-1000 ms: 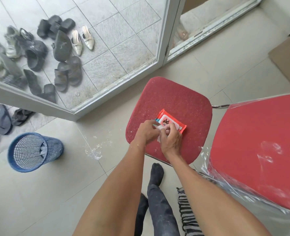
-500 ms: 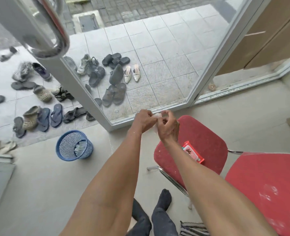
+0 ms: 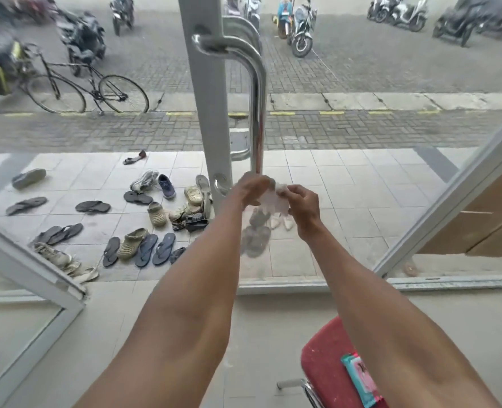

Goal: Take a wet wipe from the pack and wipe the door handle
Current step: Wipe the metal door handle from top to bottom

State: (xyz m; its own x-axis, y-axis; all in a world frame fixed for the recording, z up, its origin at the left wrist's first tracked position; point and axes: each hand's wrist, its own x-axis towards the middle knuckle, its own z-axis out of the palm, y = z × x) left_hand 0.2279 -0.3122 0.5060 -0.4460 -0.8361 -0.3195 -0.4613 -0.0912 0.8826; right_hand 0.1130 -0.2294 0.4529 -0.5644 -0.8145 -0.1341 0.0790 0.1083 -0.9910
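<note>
A thin white wet wipe (image 3: 273, 200) hangs between my two hands in front of the glass door. My left hand (image 3: 251, 188) pinches its left edge and my right hand (image 3: 302, 206) pinches its right edge. Just above the hands rises the long chrome door handle (image 3: 257, 107), a vertical bar fixed to the white door frame (image 3: 207, 98). The hands are right below the bar's lower end, close to it but apart. The wipe pack (image 3: 360, 378), pink and teal, lies on a red chair seat (image 3: 323, 369) at the bottom right, partly hidden by my right forearm.
Beyond the glass, several sandals and shoes (image 3: 144, 242) lie scattered on the tiled porch. A bicycle (image 3: 88, 89) and parked motorbikes (image 3: 300, 30) stand on the paved street. A second white frame (image 3: 29, 263) slants at the left, and a brown wooden panel (image 3: 485, 219) stands at the right.
My view has swung up from the chair to the door. Both hands rose with the wipe from the pack to just below the handle, and the wipe is now spread between them.
</note>
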